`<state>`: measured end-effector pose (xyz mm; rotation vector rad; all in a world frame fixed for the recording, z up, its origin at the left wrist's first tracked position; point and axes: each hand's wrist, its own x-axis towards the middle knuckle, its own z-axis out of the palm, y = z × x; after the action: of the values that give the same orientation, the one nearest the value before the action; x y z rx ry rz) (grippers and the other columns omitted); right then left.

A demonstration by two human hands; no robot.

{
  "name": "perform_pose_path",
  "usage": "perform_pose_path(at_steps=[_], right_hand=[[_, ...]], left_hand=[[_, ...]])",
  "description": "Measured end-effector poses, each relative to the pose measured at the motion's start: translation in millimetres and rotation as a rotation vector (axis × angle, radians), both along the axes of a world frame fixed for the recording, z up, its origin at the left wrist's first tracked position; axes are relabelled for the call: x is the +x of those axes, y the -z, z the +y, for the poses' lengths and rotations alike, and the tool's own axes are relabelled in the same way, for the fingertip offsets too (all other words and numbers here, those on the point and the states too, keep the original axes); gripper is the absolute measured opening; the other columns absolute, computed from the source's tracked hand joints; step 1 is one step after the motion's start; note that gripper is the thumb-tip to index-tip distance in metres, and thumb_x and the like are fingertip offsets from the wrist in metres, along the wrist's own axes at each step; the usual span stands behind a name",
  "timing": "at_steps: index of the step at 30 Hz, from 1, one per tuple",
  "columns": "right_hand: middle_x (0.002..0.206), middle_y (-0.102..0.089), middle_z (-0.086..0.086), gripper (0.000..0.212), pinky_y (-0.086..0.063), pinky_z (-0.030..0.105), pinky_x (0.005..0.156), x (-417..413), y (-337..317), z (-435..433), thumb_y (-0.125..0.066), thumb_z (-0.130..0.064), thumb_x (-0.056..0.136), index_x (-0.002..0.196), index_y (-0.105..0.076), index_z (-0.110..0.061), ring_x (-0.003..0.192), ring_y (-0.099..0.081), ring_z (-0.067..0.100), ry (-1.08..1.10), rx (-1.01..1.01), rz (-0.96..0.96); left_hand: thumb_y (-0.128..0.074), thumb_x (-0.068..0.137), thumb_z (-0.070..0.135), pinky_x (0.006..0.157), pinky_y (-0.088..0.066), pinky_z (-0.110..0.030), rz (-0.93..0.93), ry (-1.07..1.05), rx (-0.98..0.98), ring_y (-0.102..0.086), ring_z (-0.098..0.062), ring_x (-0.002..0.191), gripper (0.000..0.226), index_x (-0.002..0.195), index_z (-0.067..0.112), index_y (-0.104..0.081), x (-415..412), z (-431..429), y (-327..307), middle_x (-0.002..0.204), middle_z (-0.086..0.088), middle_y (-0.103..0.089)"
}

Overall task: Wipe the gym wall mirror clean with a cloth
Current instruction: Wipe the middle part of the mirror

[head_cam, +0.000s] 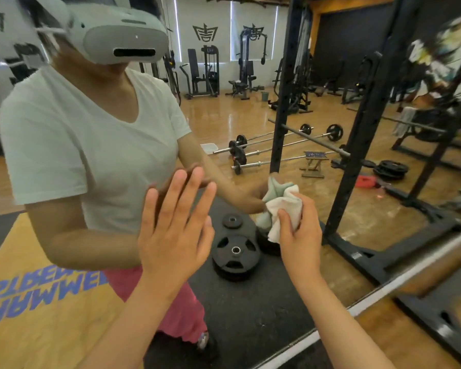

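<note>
The wall mirror (250, 107) fills nearly the whole head view and reflects me in a white shirt and headset. My left hand (175, 230) is flat against the glass with its fingers spread, holding nothing. To its right, my right hand (300, 233) grips a bunched white cloth (284, 209) and presses it on the mirror at about waist height. The cloth's reflection meets it on the glass just above. The mirror's pale bottom edge (367, 302) runs diagonally at the lower right.
A black power rack post (362, 123) stands close on the right, doubled in the mirror. Its base (442, 323) lies on the wooden floor by the mirror's foot. Weight plates, barbells and machines appear only as reflections.
</note>
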<state>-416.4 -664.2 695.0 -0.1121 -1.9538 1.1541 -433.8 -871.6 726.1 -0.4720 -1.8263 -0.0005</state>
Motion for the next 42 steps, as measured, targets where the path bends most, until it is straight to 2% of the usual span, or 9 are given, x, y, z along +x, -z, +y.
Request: perform_pose_path(at_steps=[3,8,12,17,20,24,28,35,42], right_hand=[[0.109,-0.049,-0.006,0.032,-0.04,0.007,0.084,2,1,-12,-0.054,-0.016,0.098,0.129,-0.047,-0.02,0.1,-0.051,0.008,-0.001,0.059,0.032],[0.097,-0.05,0.005,0.045,-0.042,0.027,0.066,4,4,-40,-0.058,-0.007,0.089,0.127,-0.042,-0.024,0.085,-0.051,0.021,-0.093,0.338,0.1],[0.099,-0.052,0.008,0.046,-0.042,0.024,0.068,-1,9,-22,-0.06,-0.006,0.087,0.127,-0.043,-0.021,0.086,-0.052,0.02,-0.095,0.44,0.138],[0.106,-0.047,0.0,0.029,-0.042,0.018,0.078,-12,18,26,-0.053,-0.017,0.099,0.121,-0.043,-0.034,0.095,-0.052,0.018,-0.027,0.111,0.113],[0.114,-0.054,0.008,0.027,-0.048,0.03,0.083,-19,25,49,-0.051,-0.019,0.1,0.126,-0.046,-0.022,0.103,-0.055,0.02,0.078,-0.087,0.041],[0.111,-0.055,0.004,0.022,-0.048,0.026,0.078,-17,22,27,-0.05,-0.017,0.1,0.121,-0.046,-0.022,0.099,-0.055,0.014,0.093,-0.188,0.047],[0.096,-0.054,-0.001,0.015,-0.043,0.015,0.068,-6,23,-14,-0.053,-0.026,0.098,0.11,-0.048,-0.018,0.081,-0.052,0.01,-0.032,-0.037,0.066],[0.09,-0.053,-0.003,0.019,-0.047,0.023,0.067,-6,22,-9,-0.05,-0.032,0.095,0.112,-0.048,-0.023,0.079,-0.053,0.009,-0.13,0.098,0.1],[0.097,-0.058,0.002,0.037,-0.049,0.031,0.07,-5,16,17,-0.061,-0.014,0.093,0.124,-0.047,-0.025,0.086,-0.056,0.016,-0.209,0.236,0.127]], left_hand=[[-0.051,0.095,0.021,0.123,-0.008,-0.046,0.041,-0.008,-0.013,-0.015,-0.021,0.152,0.056,0.15,0.017,-0.039,-3,1,4,0.158,-0.007,-0.031],[-0.055,0.092,0.02,0.123,-0.01,-0.045,0.086,-0.019,-0.012,-0.017,-0.021,0.151,0.061,0.151,0.018,-0.038,-8,0,5,0.157,-0.007,-0.033],[-0.057,0.091,0.02,0.123,-0.01,-0.044,0.104,-0.017,-0.001,-0.019,-0.021,0.151,0.059,0.149,0.018,-0.042,-7,2,5,0.155,-0.006,-0.036],[-0.057,0.091,0.019,0.123,-0.012,-0.044,0.116,-0.008,0.018,-0.024,-0.022,0.149,0.055,0.146,0.018,-0.046,-6,3,4,0.155,-0.004,-0.036],[-0.057,0.091,0.019,0.123,-0.013,-0.043,0.122,-0.004,0.03,-0.031,-0.025,0.145,0.053,0.144,0.018,-0.049,-5,5,3,0.153,-0.004,-0.039],[-0.058,0.09,0.018,0.123,-0.012,-0.043,0.119,0.001,0.038,-0.027,-0.023,0.148,0.054,0.143,0.017,-0.049,-6,4,3,0.153,-0.005,-0.04],[-0.057,0.09,0.018,0.123,-0.011,-0.044,0.098,0.003,0.046,-0.021,-0.02,0.15,0.052,0.142,0.017,-0.049,-4,6,2,0.152,-0.007,-0.039],[-0.06,0.086,0.009,0.121,-0.011,-0.045,0.038,0.191,0.293,-0.033,-0.028,0.142,0.034,0.119,0.015,-0.061,6,28,-7,0.141,-0.01,-0.051],[-0.055,0.088,0.016,0.121,-0.015,-0.043,-0.106,0.433,0.35,-0.031,-0.021,0.144,0.045,0.132,0.012,-0.047,15,100,-12,0.143,-0.009,-0.045]])
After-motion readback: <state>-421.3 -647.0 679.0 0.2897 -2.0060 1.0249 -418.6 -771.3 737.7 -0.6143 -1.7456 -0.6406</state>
